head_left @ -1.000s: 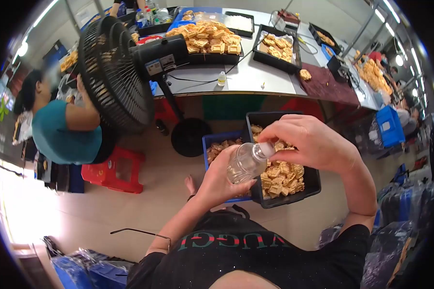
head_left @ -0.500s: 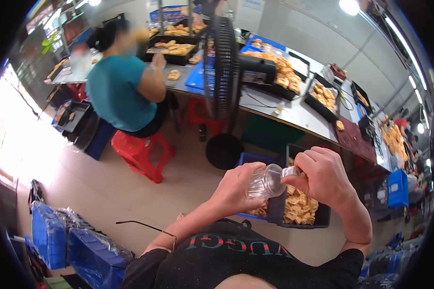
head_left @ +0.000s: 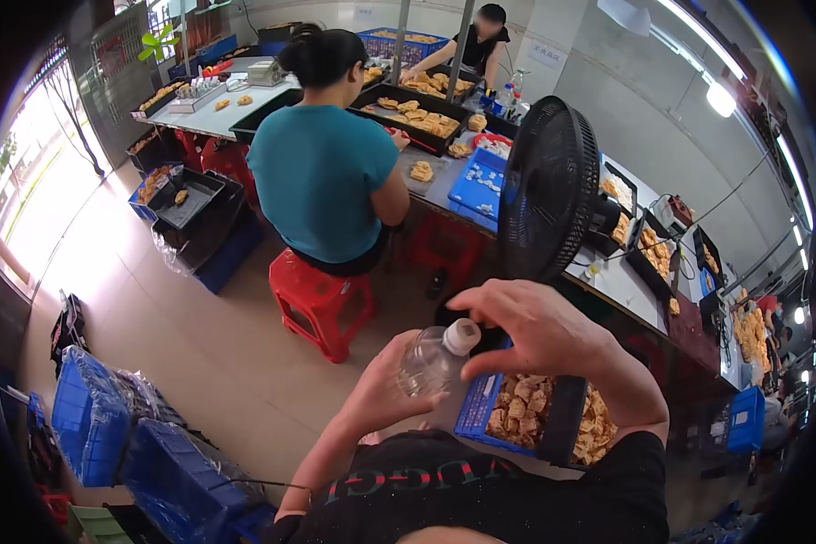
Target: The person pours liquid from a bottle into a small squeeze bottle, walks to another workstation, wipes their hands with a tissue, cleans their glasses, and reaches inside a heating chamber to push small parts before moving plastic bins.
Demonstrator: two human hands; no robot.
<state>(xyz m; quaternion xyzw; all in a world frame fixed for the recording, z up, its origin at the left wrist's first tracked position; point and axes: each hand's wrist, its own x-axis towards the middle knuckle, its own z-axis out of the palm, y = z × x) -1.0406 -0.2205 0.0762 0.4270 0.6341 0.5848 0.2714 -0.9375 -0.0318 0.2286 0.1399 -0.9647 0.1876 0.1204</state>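
My left hand (head_left: 381, 385) is wrapped round a clear plastic bottle (head_left: 423, 364), which tilts up to the right. A white cap (head_left: 462, 336) sits on the bottle's neck. My right hand (head_left: 539, 328) hovers just beyond the cap, with thumb and forefinger spread on either side of it and nothing held between them. Below my right hand stands a blue crate (head_left: 478, 410) of tan, lumpy pieces. A black crate (head_left: 567, 422) with similar pieces adjoins it, partly hidden by my arm.
A person in a teal shirt (head_left: 322, 181) sits on a red stool (head_left: 322, 308) at the worktable. Another person (head_left: 471, 54) stands behind it. A black fan (head_left: 548, 186) rises ahead of me. Blue crates (head_left: 177, 476) wrapped in plastic lie at lower left. Black trays (head_left: 408, 136) hold tan pieces.
My view has swung left. The bottle now points more upward, and my right hand's fingers have come apart from its cap. The seated person's arm has lowered.
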